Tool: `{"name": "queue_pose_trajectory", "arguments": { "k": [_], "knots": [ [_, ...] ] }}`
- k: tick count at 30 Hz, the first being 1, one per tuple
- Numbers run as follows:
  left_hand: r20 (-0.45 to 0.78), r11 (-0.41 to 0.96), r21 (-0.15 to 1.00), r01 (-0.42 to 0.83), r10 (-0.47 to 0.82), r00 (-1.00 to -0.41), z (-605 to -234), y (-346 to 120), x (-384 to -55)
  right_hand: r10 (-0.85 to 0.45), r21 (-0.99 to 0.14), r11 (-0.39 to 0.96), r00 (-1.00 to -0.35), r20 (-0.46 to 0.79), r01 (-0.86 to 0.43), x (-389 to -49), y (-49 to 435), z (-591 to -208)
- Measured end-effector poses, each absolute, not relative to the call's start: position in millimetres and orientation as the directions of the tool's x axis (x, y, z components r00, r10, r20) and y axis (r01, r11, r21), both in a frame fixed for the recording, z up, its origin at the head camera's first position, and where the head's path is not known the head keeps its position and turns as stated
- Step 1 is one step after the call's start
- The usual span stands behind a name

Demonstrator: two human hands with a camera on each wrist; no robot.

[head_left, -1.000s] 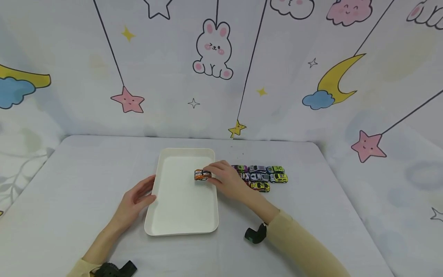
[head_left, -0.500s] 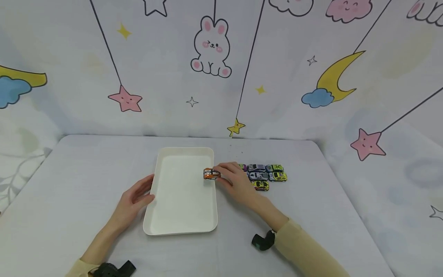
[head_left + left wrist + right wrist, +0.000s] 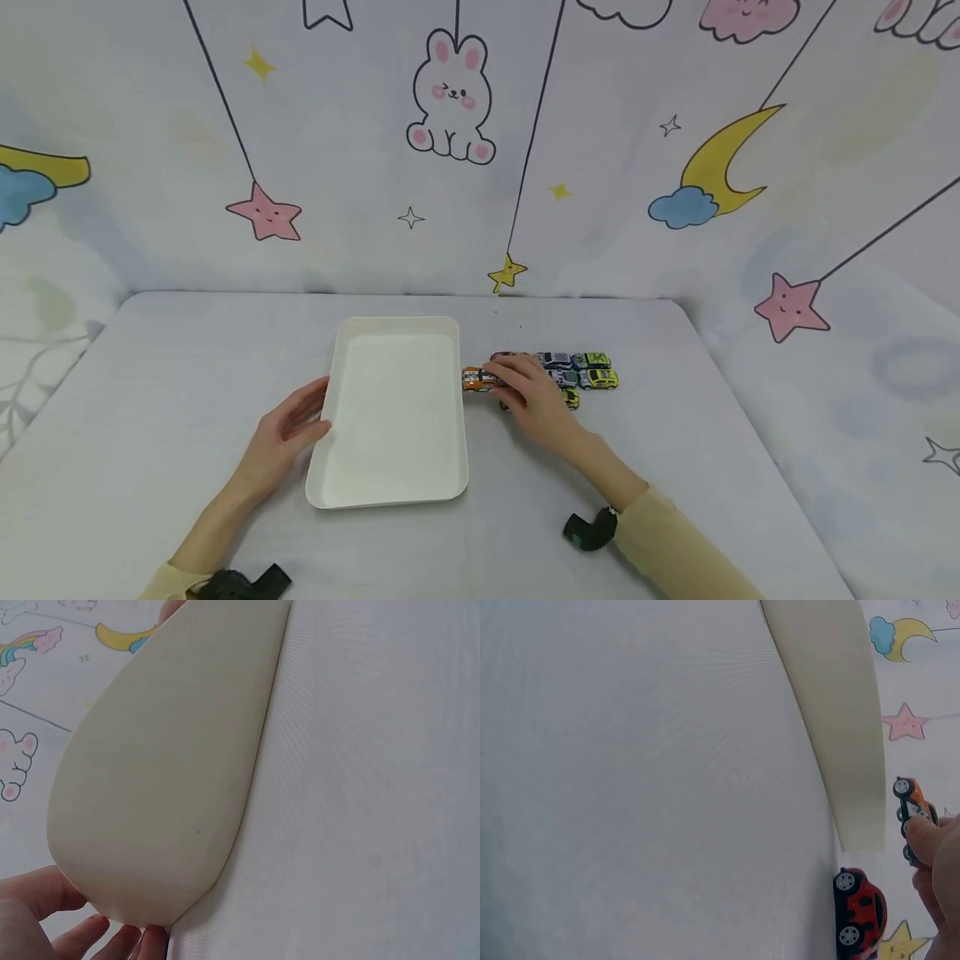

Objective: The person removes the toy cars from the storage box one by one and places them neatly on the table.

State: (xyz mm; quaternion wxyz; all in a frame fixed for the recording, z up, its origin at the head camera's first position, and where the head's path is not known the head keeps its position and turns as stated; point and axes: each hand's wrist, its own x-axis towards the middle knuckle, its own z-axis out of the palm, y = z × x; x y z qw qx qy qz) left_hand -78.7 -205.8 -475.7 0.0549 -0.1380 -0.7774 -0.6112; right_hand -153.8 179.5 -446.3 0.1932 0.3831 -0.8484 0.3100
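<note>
My right hand (image 3: 536, 404) pinches an orange toy car (image 3: 477, 379) with black and white markings, just beyond the right rim of a white tray (image 3: 386, 417). In the right wrist view the orange car (image 3: 913, 801) sits between thumb and fingers, above the table, with a red ladybird-like toy car (image 3: 860, 911) nearby. The inside of the tray is bare. My left hand (image 3: 281, 433) rests against the tray's left side, fingertips touching its outer wall (image 3: 161, 765) in the left wrist view. Several small toy cars stand in rows, partly hidden behind the right hand.
In the group, a yellow car (image 3: 598, 379), a green car (image 3: 592, 360) and a grey car (image 3: 553, 360) show at the right. White cloth covers the table (image 3: 637, 450). A printed backdrop (image 3: 337, 167) rises behind its far edge.
My right hand has carried the orange car from over the tray rightward, past the rim, toward the other cars. The left hand has stayed at the tray's side. The head view has shifted slightly.
</note>
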Motion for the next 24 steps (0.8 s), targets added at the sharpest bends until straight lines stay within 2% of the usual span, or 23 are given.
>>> {"name": "queue_pose_trajectory", "arguments": {
  "k": [24],
  "knots": [
    [0.219,0.228,0.941,0.248,0.146,-0.965,-469.5,-203.7,-77.5,-0.358,-0.411,0.631,-0.717,0.597,-0.658,-129.9,268.9,-456.8]
  ]
}}
